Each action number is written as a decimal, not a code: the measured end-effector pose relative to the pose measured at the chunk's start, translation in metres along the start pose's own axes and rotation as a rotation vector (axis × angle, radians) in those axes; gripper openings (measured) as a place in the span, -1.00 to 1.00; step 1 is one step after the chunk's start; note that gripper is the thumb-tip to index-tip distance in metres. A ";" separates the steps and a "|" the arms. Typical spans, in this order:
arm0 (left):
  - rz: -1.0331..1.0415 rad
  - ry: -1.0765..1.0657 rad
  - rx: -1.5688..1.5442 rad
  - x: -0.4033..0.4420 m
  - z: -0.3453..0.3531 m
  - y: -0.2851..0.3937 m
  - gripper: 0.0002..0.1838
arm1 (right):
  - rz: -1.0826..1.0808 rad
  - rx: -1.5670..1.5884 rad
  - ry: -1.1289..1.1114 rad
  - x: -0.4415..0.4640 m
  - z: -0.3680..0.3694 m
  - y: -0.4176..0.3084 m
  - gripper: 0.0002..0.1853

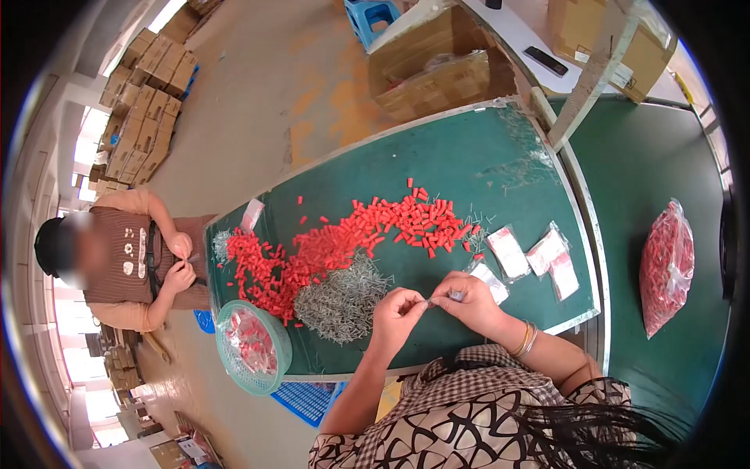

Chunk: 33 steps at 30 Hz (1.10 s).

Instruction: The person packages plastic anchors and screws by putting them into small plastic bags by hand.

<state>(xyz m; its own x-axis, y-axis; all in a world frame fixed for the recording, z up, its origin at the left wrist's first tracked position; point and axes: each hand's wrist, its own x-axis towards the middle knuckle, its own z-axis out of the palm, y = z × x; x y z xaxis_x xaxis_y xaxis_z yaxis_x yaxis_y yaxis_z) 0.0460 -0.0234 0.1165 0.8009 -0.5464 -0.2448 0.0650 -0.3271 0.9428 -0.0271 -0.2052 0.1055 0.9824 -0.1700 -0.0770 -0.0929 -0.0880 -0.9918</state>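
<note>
My left hand is closed in a pinch, its fingertips meeting those of my right hand above the green table. What the left fingertips hold is too small to make out. A crumpled bit of clear plastic, which looks like a small bag, shows in my closed right hand. Left of my hands lies a heap of grey metal screws or nails. Beyond it spreads a long pile of red plastic plugs. Flat filled packets lie just past my right hand.
A green basket holding bagged red pieces stands at the table's left corner. Another person works at the far left end. On the right-hand table rests a large bag of red plugs. An open carton stands behind the table.
</note>
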 end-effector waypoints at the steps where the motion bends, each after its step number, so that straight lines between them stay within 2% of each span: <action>1: -0.008 -0.013 -0.005 0.000 -0.001 -0.001 -0.93 | -0.006 -0.001 -0.012 0.000 0.002 0.001 -0.93; 3: -0.002 0.129 0.157 -0.010 -0.025 0.002 -0.93 | -0.016 -0.001 -0.031 -0.001 0.003 0.004 -0.92; 4: -0.001 0.198 0.237 -0.017 -0.044 0.002 -0.93 | 0.149 0.108 -0.065 0.000 -0.001 0.004 -0.89; 5: -0.155 0.381 0.182 -0.029 -0.069 0.000 -0.92 | 0.315 0.219 -0.095 0.001 -0.009 0.001 -0.87; 6: -0.114 0.551 0.016 -0.043 -0.094 -0.002 -0.94 | 0.484 0.329 -0.123 0.002 -0.017 0.001 -0.84; 7: 0.008 0.760 -0.172 -0.060 -0.125 -0.029 -0.93 | 0.476 0.577 -0.165 0.002 -0.024 0.012 -0.81; 8: 0.121 0.804 -0.230 -0.080 -0.160 -0.040 -0.90 | 0.462 0.826 -0.202 0.002 -0.029 0.030 -0.78; 10: 0.088 1.017 -0.404 -0.117 -0.223 -0.066 -0.83 | 0.419 1.259 -0.311 0.005 -0.033 0.052 -0.69; 13: 0.031 1.431 -0.240 -0.127 -0.228 -0.073 -0.75 | 0.482 1.230 -0.200 0.009 -0.023 0.039 -0.68; 14: 0.099 1.344 -0.150 -0.130 -0.225 -0.087 -0.67 | 0.481 1.306 -0.251 0.010 -0.020 0.049 -0.66; 16: 0.175 1.240 0.039 -0.109 -0.195 -0.093 -0.71 | 0.474 1.353 -0.227 0.011 -0.008 0.049 -0.64; 18: -0.047 0.930 -0.025 -0.078 -0.120 -0.051 -0.78 | 0.465 1.383 -0.241 0.013 0.000 0.044 -0.65; 19: -0.125 0.721 0.047 -0.065 -0.086 -0.038 -0.81 | 0.456 1.395 -0.265 0.015 0.002 0.041 -0.68; 20: -0.265 0.476 0.252 -0.052 -0.052 -0.008 -0.79 | 0.448 1.408 -0.288 0.015 0.006 0.038 -0.70; 21: -0.221 0.268 0.076 -0.040 -0.025 -0.015 -0.78 | 0.436 1.405 -0.301 0.015 0.009 0.038 -0.70; 23: -0.045 0.192 -0.093 -0.019 0.022 -0.027 -0.80 | 0.403 1.401 -0.318 0.014 0.013 0.037 -0.70; 26: -0.207 0.045 -0.149 -0.001 0.041 -0.027 -0.84 | 0.413 1.289 -0.306 0.008 0.013 0.041 -0.63; 33: -0.133 0.076 -0.166 0.003 0.051 -0.033 -0.95 | 0.382 1.216 -0.216 0.004 0.023 0.051 -0.72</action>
<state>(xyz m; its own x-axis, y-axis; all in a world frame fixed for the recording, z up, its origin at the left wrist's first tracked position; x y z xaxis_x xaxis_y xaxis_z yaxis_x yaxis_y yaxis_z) 0.0155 -0.0535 0.0733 0.8206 -0.4456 -0.3579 0.2654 -0.2575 0.9291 -0.0247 -0.1878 0.0520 0.9432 0.1844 -0.2763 -0.2775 0.8946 -0.3503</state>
